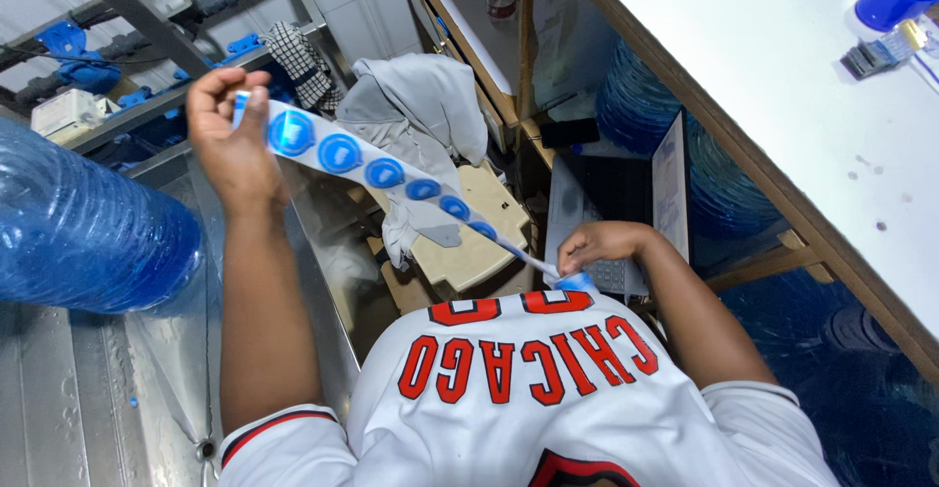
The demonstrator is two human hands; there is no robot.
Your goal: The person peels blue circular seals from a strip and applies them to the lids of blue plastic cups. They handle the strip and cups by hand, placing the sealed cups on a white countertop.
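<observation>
My left hand (227,130) is raised at the upper left and pinches one end of a long white strip of round blue stickers (391,172). The strip runs taut and slanting down to the right. My right hand (599,244) grips its lower end close to my chest, fingers curled around a bunched blue part. Both forearms are bare, and I wear a white jersey (528,399) with red lettering.
A big blue water bottle (83,228) lies on a metal surface (98,399) at left. Grey cloth (416,106) drapes over a beige stool (484,243). An open laptop (626,203) sits under a white table (782,76). More blue bottles (724,194) stand below it.
</observation>
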